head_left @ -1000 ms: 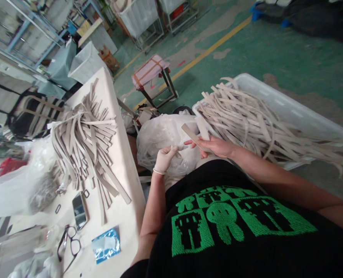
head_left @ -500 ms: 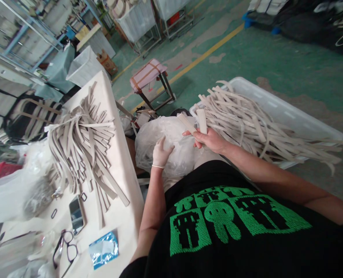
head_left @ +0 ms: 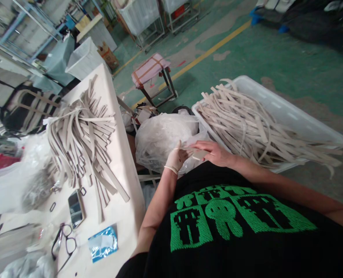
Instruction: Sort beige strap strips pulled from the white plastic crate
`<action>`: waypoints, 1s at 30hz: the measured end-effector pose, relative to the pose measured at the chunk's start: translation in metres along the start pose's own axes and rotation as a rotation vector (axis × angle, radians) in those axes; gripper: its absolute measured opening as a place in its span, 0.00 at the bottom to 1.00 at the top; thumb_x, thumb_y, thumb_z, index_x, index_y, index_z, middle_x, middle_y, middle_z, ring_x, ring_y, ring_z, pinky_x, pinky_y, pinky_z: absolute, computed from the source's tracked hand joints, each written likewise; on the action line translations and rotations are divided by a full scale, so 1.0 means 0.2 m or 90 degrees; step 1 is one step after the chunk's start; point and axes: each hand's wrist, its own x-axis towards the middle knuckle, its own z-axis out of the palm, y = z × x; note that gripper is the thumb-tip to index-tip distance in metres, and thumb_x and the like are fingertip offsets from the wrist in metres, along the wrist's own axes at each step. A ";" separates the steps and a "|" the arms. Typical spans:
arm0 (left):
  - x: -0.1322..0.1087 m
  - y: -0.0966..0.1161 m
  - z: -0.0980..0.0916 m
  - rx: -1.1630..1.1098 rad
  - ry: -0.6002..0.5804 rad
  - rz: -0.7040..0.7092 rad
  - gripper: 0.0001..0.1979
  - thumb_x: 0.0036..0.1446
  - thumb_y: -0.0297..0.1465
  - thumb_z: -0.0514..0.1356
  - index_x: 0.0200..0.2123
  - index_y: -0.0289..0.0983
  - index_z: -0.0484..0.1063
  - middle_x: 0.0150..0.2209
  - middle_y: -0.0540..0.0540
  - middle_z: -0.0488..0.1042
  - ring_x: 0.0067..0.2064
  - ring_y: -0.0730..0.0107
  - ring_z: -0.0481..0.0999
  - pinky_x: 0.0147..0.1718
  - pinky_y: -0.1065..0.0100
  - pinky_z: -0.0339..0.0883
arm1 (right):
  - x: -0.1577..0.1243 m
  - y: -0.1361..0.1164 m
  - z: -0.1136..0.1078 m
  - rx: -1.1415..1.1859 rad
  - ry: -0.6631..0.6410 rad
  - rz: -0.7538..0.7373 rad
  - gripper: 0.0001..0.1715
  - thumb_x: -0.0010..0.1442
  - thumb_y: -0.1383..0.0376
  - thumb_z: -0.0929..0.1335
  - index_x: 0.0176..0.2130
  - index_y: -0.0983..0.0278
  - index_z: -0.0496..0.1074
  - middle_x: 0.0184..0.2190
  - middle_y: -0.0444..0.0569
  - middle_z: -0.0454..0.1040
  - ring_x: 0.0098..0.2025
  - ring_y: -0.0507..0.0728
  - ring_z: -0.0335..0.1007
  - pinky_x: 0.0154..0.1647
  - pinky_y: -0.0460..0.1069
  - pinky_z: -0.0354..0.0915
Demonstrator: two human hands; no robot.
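As two bare forearms meet at the waist of a black T-shirt, a gloved left hand [head_left: 175,158] and an ungloved right hand [head_left: 217,153] come together above the lap, one pale strap [head_left: 199,155] between them. The left arm angles forward beside the surface [head_left: 127,193], its thumb raised apart from the other fingers; blur hides whether those fingers grip or merely touch the strap. The right arm slants in from the right edge of view, forearm low across the body, back of the hand upward, fingers clamped on the strap, whose short flat end shows just below them. One clear plastic bag [head_left: 159,133] bulges just beyond the hands. To the right, one white tub [head_left: 301,116] brims with loose straps [head_left: 235,119], too many and too tangled to count, several hanging over its rim. One fanned heap [head_left: 81,139] of like straps, also overlapping beyond counting, covers much of the surface at left. Near its lower end lie two small dark loops [head_left: 83,191], one phone [head_left: 75,208], one pair of glasses [head_left: 71,245] and one blue packet [head_left: 103,243]. One stool [head_left: 151,71] with a pink top stands on the green floor [head_left: 232,58] past the bag.
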 end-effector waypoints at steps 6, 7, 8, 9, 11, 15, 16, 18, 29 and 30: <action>-0.07 0.10 -0.01 0.097 -0.030 0.144 0.25 0.47 0.48 0.74 0.40 0.33 0.82 0.28 0.46 0.80 0.30 0.67 0.78 0.38 0.66 0.71 | -0.11 -0.01 -0.11 0.254 0.078 0.181 0.21 0.69 0.52 0.67 0.51 0.61 0.79 0.54 0.54 0.79 0.23 0.47 0.63 0.39 0.52 0.77; -0.09 0.11 -0.01 0.139 -0.049 0.149 0.27 0.46 0.49 0.74 0.40 0.32 0.83 0.26 0.46 0.80 0.29 0.68 0.78 0.38 0.66 0.70 | -0.10 0.00 -0.15 0.289 0.092 0.208 0.21 0.69 0.51 0.67 0.50 0.62 0.79 0.54 0.55 0.79 0.22 0.46 0.60 0.37 0.51 0.76; -0.11 0.11 0.00 0.185 -0.070 0.144 0.28 0.46 0.51 0.74 0.39 0.32 0.83 0.26 0.45 0.80 0.29 0.68 0.77 0.38 0.66 0.70 | -0.08 0.01 -0.17 0.316 0.089 0.229 0.21 0.67 0.51 0.69 0.48 0.63 0.80 0.53 0.56 0.79 0.22 0.46 0.58 0.36 0.50 0.76; -0.12 0.11 0.01 0.232 -0.093 0.136 0.29 0.46 0.52 0.74 0.39 0.32 0.83 0.26 0.44 0.80 0.29 0.69 0.77 0.38 0.66 0.69 | -0.07 0.02 -0.20 0.338 0.067 0.245 0.21 0.66 0.51 0.70 0.46 0.64 0.80 0.49 0.55 0.81 0.21 0.45 0.56 0.34 0.49 0.75; -0.13 0.10 0.04 0.315 -0.135 0.126 0.30 0.45 0.53 0.74 0.39 0.31 0.84 0.28 0.43 0.81 0.29 0.70 0.75 0.37 0.66 0.68 | -0.02 0.05 -0.22 0.371 -0.014 0.258 0.22 0.64 0.50 0.72 0.45 0.66 0.80 0.35 0.50 0.81 0.20 0.46 0.55 0.34 0.49 0.75; -0.13 0.06 0.08 0.406 -0.181 0.147 0.25 0.44 0.51 0.75 0.36 0.35 0.85 0.33 0.45 0.83 0.32 0.70 0.75 0.39 0.67 0.67 | 0.07 0.06 -0.20 0.338 -0.141 0.249 0.30 0.62 0.45 0.73 0.46 0.69 0.80 0.14 0.38 0.63 0.22 0.50 0.62 0.36 0.50 0.75; -0.13 0.05 0.09 0.411 -0.179 0.154 0.24 0.44 0.50 0.75 0.35 0.35 0.85 0.34 0.45 0.83 0.33 0.70 0.75 0.40 0.66 0.68 | 0.09 0.05 -0.19 0.307 -0.146 0.248 0.31 0.61 0.45 0.73 0.46 0.70 0.80 0.13 0.37 0.62 0.22 0.51 0.62 0.35 0.49 0.74; -0.13 0.05 0.10 0.405 -0.166 0.166 0.22 0.44 0.49 0.75 0.34 0.36 0.85 0.35 0.44 0.84 0.35 0.68 0.76 0.42 0.65 0.68 | 0.11 0.03 -0.18 0.241 -0.131 0.244 0.31 0.60 0.45 0.74 0.46 0.70 0.81 0.13 0.37 0.63 0.21 0.50 0.61 0.31 0.48 0.71; -0.16 -0.06 0.03 0.294 -0.100 0.136 0.30 0.45 0.51 0.74 0.43 0.34 0.84 0.25 0.46 0.80 0.26 0.72 0.74 0.33 0.68 0.68 | 0.31 0.01 -0.23 0.001 0.124 0.236 0.12 0.63 0.62 0.71 0.40 0.68 0.81 0.11 0.36 0.61 0.15 0.49 0.59 0.26 0.46 0.69; -0.16 -0.07 0.02 0.277 -0.096 0.124 0.31 0.44 0.52 0.74 0.43 0.33 0.84 0.25 0.47 0.80 0.25 0.73 0.73 0.32 0.68 0.67 | 0.33 0.00 -0.24 -0.009 0.136 0.237 0.11 0.64 0.62 0.71 0.40 0.68 0.81 0.11 0.36 0.61 0.15 0.48 0.58 0.26 0.45 0.69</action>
